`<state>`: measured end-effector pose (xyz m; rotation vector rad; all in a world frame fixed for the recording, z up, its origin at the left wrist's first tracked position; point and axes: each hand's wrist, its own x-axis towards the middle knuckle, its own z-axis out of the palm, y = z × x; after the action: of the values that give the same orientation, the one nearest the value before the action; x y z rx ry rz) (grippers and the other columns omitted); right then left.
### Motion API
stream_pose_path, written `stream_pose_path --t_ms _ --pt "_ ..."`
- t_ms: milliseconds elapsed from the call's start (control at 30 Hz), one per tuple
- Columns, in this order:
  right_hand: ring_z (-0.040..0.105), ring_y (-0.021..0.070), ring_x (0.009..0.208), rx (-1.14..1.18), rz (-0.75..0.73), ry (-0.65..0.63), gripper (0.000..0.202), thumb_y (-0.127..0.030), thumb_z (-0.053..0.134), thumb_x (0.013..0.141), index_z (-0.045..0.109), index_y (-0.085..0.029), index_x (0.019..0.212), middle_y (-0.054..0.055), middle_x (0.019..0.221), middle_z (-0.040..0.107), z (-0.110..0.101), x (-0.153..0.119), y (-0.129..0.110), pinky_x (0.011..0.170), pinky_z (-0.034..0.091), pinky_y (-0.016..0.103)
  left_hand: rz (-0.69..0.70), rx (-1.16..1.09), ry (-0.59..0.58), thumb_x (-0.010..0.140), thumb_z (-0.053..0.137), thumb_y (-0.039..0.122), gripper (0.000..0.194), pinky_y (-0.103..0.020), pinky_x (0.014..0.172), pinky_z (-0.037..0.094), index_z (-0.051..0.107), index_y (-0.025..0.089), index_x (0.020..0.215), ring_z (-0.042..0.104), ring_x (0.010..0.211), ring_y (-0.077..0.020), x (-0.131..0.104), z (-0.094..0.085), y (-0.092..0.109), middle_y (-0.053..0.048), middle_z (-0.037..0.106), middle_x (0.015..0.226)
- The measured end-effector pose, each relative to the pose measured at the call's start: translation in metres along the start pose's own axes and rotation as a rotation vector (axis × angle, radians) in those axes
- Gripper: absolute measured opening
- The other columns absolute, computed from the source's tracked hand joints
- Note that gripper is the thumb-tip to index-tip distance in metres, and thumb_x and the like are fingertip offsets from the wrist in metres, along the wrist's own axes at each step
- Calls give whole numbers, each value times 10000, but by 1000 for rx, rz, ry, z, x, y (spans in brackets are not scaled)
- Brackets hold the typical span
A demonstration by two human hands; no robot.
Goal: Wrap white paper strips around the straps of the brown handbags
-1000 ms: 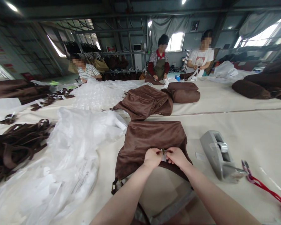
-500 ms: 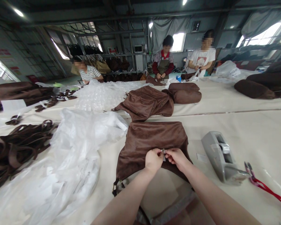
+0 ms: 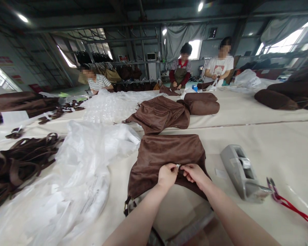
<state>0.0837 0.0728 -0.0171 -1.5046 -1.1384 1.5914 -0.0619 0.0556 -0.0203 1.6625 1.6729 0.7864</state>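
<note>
A brown leather bag (image 3: 171,148) lies flat before me, its curved opening towards my body and a zip line across its front. Both hands meet over this zip. Between the thumb and fingers of my left hand (image 3: 167,175) is a small white strip (image 3: 178,166), pinched at the bag's zip. My right hand (image 3: 193,173) is closed in a pinch just right of the strip, its fingertips at the same spot on the bag. Whatever sits between the right fingertips is too small to make out.
A grey tape dispenser (image 3: 242,172) and red-handled snips (image 3: 273,188) lie to the right. Clear plastic bags (image 3: 84,171) and brown straps (image 3: 28,164) spread leftward. Beyond are another brown bag (image 3: 159,114) and brown rolls (image 3: 201,103). Several people work across the table.
The white strip that hung below my fingertips now shows as a small piece by the left thumb. My right fingertips have shifted slightly. The bag stays in place.
</note>
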Motion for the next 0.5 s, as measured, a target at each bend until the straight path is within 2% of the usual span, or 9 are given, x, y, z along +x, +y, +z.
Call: stream_pose_path --t_ms 133,233,400,500 --pt "420 46 349 -17 -15 -69 199 -315 648 723 640 -128 656 4 543 607 2 -2 4 323 245 172 -69 3 -12 833 512 281 234 -211 698 450 723 209 904 639 776 -144 1 -3 2 -27 723 884" --pt "403 36 357 2 -11 -62 177 -305 644 738 657 -131 707 -6 560 610 3 1 5 332 254 163 -67 53 6 834 516 288 231 -217 698 444 725 220 902 635 770 -145 -1 -5 5 -28 720 886" --pt "422 34 381 37 29 -11 130 -265 648 734 662 -137 732 3 591 626 7 6 5 335 255 150 96 317 166 846 508 242 198 -245 699 429 704 218 831 606 778 -161 -9 -7 9 -44 675 847" --pt "431 34 396 63 55 19 94 -223 643 725 646 -138 684 14 601 637 10 8 4 337 257 143 251 481 190 876 463 210 225 -263 704 428 679 197 818 585 790 -174 -12 -7 8 -60 635 816"
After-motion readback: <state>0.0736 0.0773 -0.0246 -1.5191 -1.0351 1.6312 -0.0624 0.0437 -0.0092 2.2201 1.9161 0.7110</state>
